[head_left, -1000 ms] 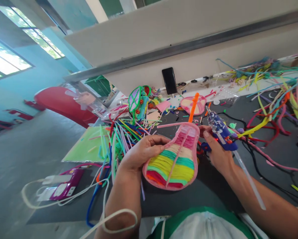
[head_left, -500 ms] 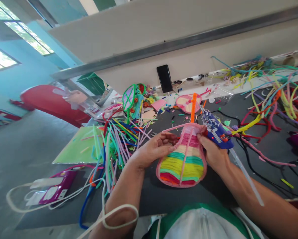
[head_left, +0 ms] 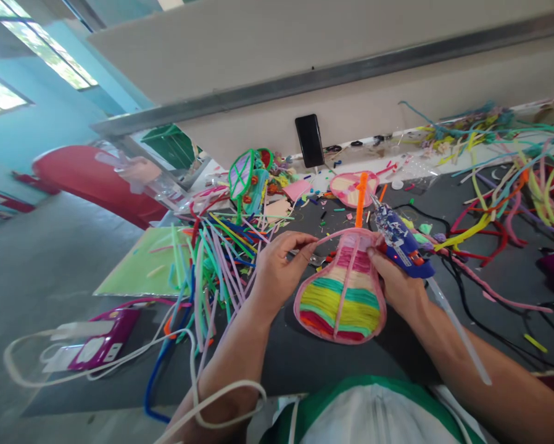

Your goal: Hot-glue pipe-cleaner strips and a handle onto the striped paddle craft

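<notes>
A pear-shaped craft piece (head_left: 342, 296) with a pink pipe-cleaner rim and bands of pink, cream, green, yellow and red yarn lies on the dark table (head_left: 397, 345). My left hand (head_left: 279, 268) pinches the loose end of the pink pipe cleaner (head_left: 332, 236) at the piece's top left. My right hand (head_left: 395, 280) grips a blue glue gun (head_left: 401, 240) with a clear glue stick out its back, and its thumb presses the top edge of the piece.
A heap of coloured pipe cleaners (head_left: 216, 259) lies left of my hands; more (head_left: 512, 179) spread at the right. A second pink piece with an orange stem (head_left: 353, 188), a black phone (head_left: 310, 140), a green sheet (head_left: 142, 271) and a purple device with white cord (head_left: 101, 342) are around.
My left hand let go of the piece's left side and moved up to pinch the pink pipe cleaner's end. My right thumb came onto the piece's top edge. The view shifted slightly.
</notes>
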### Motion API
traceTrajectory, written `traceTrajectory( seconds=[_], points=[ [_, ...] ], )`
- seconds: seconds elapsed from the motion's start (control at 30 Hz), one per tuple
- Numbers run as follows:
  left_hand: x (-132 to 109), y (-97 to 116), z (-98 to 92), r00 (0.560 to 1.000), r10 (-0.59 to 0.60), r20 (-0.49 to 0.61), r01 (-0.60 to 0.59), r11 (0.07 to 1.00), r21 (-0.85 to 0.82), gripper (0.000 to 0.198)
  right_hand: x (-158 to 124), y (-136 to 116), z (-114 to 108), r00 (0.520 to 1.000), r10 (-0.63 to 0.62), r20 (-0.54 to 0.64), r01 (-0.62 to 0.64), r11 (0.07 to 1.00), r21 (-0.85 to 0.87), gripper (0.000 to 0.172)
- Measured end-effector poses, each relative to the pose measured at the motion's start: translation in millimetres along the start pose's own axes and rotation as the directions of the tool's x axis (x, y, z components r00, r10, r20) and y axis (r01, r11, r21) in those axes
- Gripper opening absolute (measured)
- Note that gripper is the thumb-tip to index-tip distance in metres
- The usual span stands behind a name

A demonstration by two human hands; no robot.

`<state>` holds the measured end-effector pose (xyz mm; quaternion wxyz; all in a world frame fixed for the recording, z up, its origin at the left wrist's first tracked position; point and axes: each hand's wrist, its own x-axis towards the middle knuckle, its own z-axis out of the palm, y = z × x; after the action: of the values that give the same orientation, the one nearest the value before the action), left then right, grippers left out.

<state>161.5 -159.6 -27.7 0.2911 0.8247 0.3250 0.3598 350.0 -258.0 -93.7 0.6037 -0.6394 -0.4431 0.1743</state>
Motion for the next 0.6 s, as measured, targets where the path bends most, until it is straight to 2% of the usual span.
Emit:
traceTrajectory(
  seconds=[0.13,0.27,0.43,0.6],
  points=[
    [-1,2,-1.4,0.991,0.078,0.109,-0.083,0.996,0.042,0.022,1,-7,0,0.994,0.109,-0.026,-0.106,0.991,0.087,0.019],
    [-1,2,-1.6,0.966,0.157,0.204,-0.166,0.986,0.028,0.031,-1,-13,0,0.987,0.156,-0.026,-0.152,0.982,0.109,0.021],
    [-1,4,-2.5,0.953,0.173,0.250,-0.183,0.983,0.019,0.032,0,-14,0,0.987,0.152,-0.046,-0.149,0.987,0.064,0.017],
    [1,5,-3.9,0.941,0.218,0.260,-0.228,0.974,0.010,0.030,1,-13,0,0.992,0.125,-0.024,-0.122,0.989,0.089,0.016]
  ],
)
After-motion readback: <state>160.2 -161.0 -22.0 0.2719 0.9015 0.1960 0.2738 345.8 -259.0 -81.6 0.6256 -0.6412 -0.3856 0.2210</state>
